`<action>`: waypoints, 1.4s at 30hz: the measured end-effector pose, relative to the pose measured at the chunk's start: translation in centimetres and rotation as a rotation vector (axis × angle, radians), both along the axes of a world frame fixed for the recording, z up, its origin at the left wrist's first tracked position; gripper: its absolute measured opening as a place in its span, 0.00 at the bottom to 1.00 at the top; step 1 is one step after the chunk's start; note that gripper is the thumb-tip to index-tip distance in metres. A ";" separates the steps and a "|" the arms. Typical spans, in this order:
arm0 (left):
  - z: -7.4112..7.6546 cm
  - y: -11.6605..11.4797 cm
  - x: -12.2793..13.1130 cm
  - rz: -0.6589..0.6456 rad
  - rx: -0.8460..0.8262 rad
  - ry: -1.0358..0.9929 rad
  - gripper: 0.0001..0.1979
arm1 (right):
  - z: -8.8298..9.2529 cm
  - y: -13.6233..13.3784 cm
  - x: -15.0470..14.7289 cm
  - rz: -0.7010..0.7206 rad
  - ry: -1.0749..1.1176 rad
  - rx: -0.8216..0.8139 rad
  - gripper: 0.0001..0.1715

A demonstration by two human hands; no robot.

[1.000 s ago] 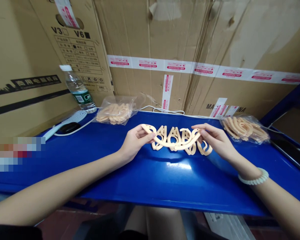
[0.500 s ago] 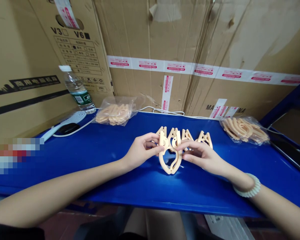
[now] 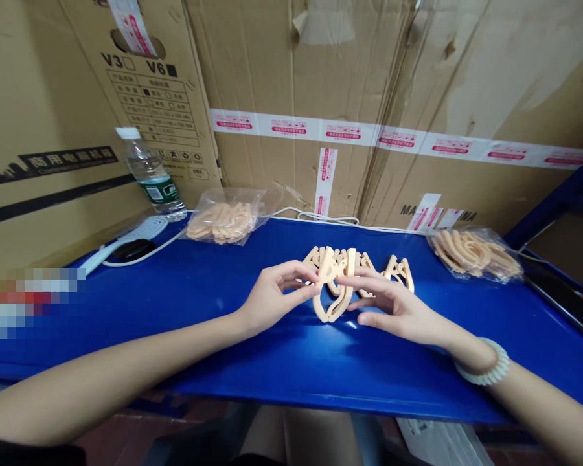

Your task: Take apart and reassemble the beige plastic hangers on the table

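A person has a beige folding hanger (image 3: 346, 299) up in front of them, over the middle of the blue table (image 3: 208, 278), its two arms folded up and its round end pointing down. Can't tell if that low tip touches the table. The left hand (image 3: 269, 294) pinches one side of it b/w thumb & fingers. The right hand (image 3: 398, 310) is at the other side w/ its fingers spread a bit; a fingertip is at the hanger & the thumb is apart from it. A pale coil bracelet (image 3: 486, 366) is on the right wrist. Just behind is a row of folded hangers (image 3: 409, 277), partly hid by the hands. A clear bag of hangers (image 3: 222, 220) is at the back left, & another bag of hangers (image 3: 476, 252) is at the back right. Near the left bag: a water bottle (image 3: 158, 181) w/ a white cap & green label, plus a light blue hairbrush (image 3: 148, 226). A white cord (image 3: 330, 220) runs along the back, by big cardboard boxes (image 3: 272, 65) w/ red & white tape.
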State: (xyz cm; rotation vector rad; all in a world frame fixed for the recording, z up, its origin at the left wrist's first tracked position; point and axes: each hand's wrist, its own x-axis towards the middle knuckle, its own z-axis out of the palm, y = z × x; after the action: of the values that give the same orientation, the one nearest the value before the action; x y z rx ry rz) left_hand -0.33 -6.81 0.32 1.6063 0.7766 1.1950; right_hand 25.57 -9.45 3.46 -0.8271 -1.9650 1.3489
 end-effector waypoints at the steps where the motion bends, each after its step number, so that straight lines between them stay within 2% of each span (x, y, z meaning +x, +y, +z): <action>1: -0.1 0.0 0.0 -0.033 0.011 0.006 0.07 | -0.1 0.0 0.0 0.006 0.002 -0.007 0.31; 7: -0.3 0.0 -0.1 -0.142 0.010 -0.017 0.11 | -0.4 0.0 0.2 0.049 0.044 0.034 0.30; 16: -0.1 0.2 -0.1 -0.139 -0.044 -0.019 0.13 | 0.1 -0.1 0.8 0.008 -0.048 0.074 0.30; 22: -0.2 -0.5 0.0 -0.260 -0.067 0.032 0.19 | 0.3 -0.1 0.8 0.062 -0.076 0.101 0.30; 26: -0.2 -0.8 0.0 -0.279 0.020 0.047 0.26 | 0.6 -0.3 0.8 0.066 -0.091 0.072 0.31; 34: 0.2 -0.7 -0.5 -0.231 0.310 0.259 0.31 | 0.3 0.0 1.2 0.089 -0.052 -0.052 0.33; 38: -0.1 -0.5 -0.6 -0.212 0.360 0.323 0.34 | 1.8 0.5 2.2 0.092 -0.052 -0.067 0.32; 42: -0.4 -0.2 -0.9 -0.169 0.376 0.351 0.30 | 4.9 1.5 5.8 -0.124 -0.194 0.035 0.34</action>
State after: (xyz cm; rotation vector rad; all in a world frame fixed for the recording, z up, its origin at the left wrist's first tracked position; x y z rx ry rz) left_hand -1.25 -6.99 -0.06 2.1875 0.6383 0.9881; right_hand 31.36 -7.97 8.38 -1.0797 -2.0395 1.1973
